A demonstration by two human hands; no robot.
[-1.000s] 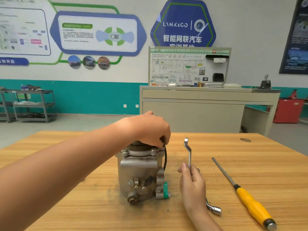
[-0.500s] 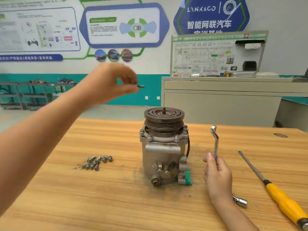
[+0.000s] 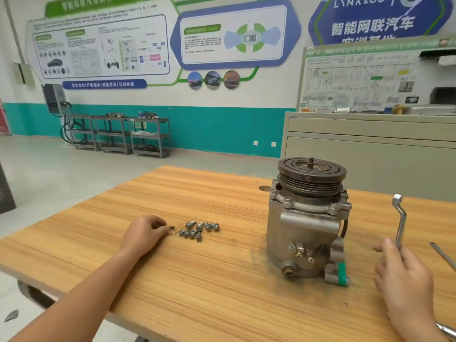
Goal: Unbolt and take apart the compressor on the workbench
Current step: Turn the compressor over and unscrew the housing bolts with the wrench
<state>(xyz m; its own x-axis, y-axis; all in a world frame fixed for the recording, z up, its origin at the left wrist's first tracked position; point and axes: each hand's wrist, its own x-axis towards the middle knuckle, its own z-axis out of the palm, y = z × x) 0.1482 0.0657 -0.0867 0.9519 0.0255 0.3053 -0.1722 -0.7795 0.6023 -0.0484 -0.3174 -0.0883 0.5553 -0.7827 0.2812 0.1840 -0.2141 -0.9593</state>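
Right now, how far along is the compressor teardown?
Done: a pile of bolts lies on the bench left of the compressor. In hand: the left hand pinches a small dark part beside the pile; the right hand holds a wrench upright. Left: the pulley is on the compressor, and flange bolts sit in the housing rim, so the body looks unopened.

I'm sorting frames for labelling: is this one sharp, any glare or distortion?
Head view: silver metal compressor with dark pulley and small steel bolts fairly sharp; wall posters smeared by blur; mild wide-angle stretching near edges; soft even light, no glare on parts.
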